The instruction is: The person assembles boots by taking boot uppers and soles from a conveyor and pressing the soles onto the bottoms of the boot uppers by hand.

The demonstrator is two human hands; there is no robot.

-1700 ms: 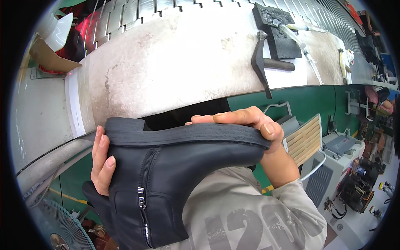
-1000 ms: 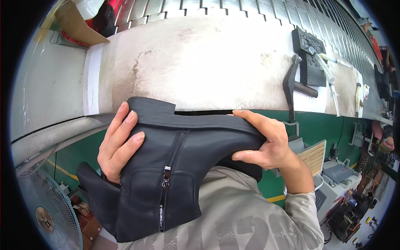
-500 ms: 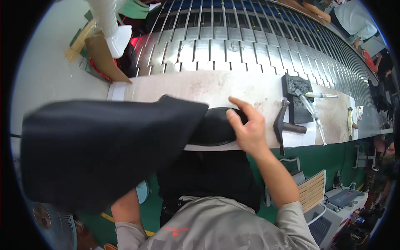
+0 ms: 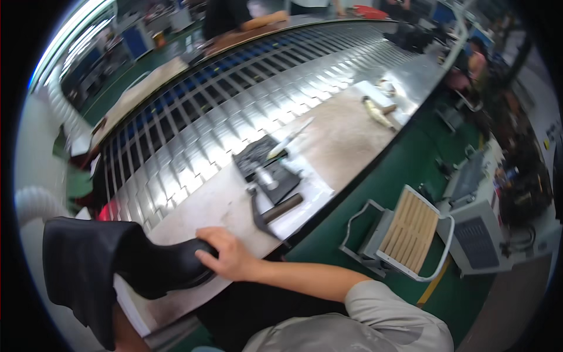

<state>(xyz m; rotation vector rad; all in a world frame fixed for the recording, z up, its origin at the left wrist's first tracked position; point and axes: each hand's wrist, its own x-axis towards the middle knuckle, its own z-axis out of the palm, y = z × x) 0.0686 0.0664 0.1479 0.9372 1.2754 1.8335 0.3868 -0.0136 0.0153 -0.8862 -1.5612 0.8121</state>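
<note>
A black boot (image 4: pixel 167 267) lies at the near left end of the worktable, its toe pointing right and its tall, loose shaft (image 4: pixel 88 252) folding down over the left edge. My right hand (image 4: pixel 229 253) is closed round the toe, thumb on top and fingers over the far side. Only my left forearm (image 4: pixel 128 331) shows, under the hanging shaft; the shaft hides my left hand and its fingers. Just beyond my right hand lies a hammer (image 4: pixel 284 208) with a dark handle.
The worktable (image 4: pixel 346 138) borders a slatted metal conveyor (image 4: pixel 193 146). A black block (image 4: pixel 255 158) bears a pale syringe-like tube (image 4: pixel 291 138). Farther along lies a yellowish-handled tool (image 4: pixel 376 112). A slatted chair (image 4: pixel 410 232) stands on the right. A person's arm (image 4: pixel 265 20) rests across the conveyor.
The view has swung right, showing more of the worktable and room. The boot's shaft has dropped from across the near left to hang at the table's end. My right hand stays on the toe.
</note>
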